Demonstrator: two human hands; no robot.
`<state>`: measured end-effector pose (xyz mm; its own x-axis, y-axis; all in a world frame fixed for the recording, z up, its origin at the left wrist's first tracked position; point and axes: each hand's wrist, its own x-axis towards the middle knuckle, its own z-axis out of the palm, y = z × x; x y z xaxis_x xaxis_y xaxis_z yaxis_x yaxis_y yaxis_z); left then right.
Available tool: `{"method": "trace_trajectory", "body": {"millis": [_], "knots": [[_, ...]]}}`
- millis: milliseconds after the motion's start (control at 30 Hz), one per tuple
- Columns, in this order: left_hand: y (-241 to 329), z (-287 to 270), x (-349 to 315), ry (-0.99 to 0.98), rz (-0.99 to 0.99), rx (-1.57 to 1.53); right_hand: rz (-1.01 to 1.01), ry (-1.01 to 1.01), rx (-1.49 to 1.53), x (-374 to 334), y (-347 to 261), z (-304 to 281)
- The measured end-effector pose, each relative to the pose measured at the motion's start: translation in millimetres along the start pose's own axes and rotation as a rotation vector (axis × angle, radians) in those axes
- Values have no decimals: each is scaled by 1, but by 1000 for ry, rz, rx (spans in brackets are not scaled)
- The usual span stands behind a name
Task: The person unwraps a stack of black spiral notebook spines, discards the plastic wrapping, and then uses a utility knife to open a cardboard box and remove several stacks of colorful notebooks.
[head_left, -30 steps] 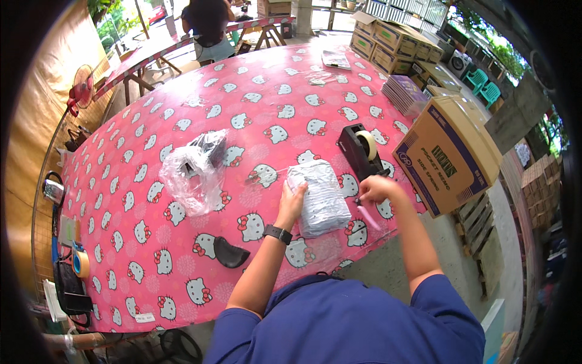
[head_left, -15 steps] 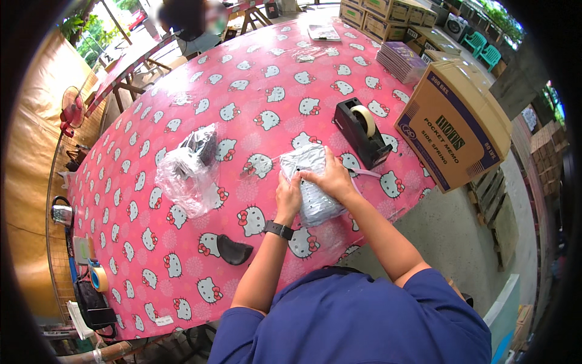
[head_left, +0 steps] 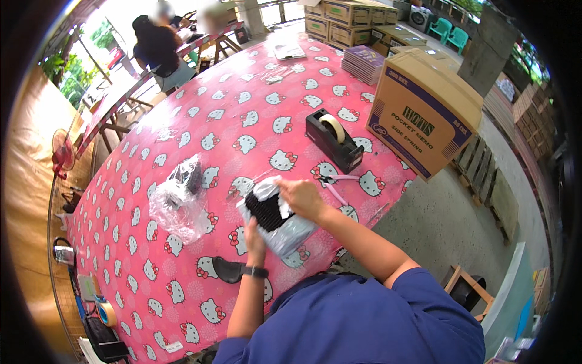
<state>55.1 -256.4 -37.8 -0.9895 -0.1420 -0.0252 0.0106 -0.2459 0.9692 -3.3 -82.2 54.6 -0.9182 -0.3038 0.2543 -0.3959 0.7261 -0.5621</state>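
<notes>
A grey plastic mailer bag lies on the pink patterned tablecloth near its front edge. A black ribbed item sticks out of the bag's open end. My left hand presses on the bag's near left side. My right hand grips the bag's upper edge beside the black item. Pink-handled scissors lie just right of my right hand. A black tape dispenser stands beyond them.
A clear plastic bag with dark contents lies to the left. A small black object rests near my left wrist. A cardboard box stands at the table's right edge, a stack of purple booklets behind it. People sit at far tables.
My right hand came from the scissors side onto the bag. The bag's top has been pulled open, and the black item now shows. The camera has leaned closer.
</notes>
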Motion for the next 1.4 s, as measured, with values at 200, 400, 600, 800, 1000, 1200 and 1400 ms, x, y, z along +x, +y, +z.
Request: {"method": "trace_trajectory", "body": {"millis": [200, 400, 600, 800, 1000, 1200, 1400], "knots": [[23, -13, -24, -81, 33, 112, 73, 20, 553, -8, 65, 6], [13, -15, -27, -24, 56, 92, 171, 815, -236, -22, 169, -71], [17, -5, -27, 116, 44, 348, 502, 562, 15, 37, 169, -13], [14, -3, -29, 173, -26, 294, 439, 150, 209, 101, 138, -12], [12, -4, -29, 153, -109, 98, 269, -37, -360, -52, 137, -28], [9, -4, -19, 280, -56, 166, 407, -47, -346, -88, 99, -4], [63, 12, 16, 202, 333, 818, 42, 172, 413, -15, 17, -13]]}}
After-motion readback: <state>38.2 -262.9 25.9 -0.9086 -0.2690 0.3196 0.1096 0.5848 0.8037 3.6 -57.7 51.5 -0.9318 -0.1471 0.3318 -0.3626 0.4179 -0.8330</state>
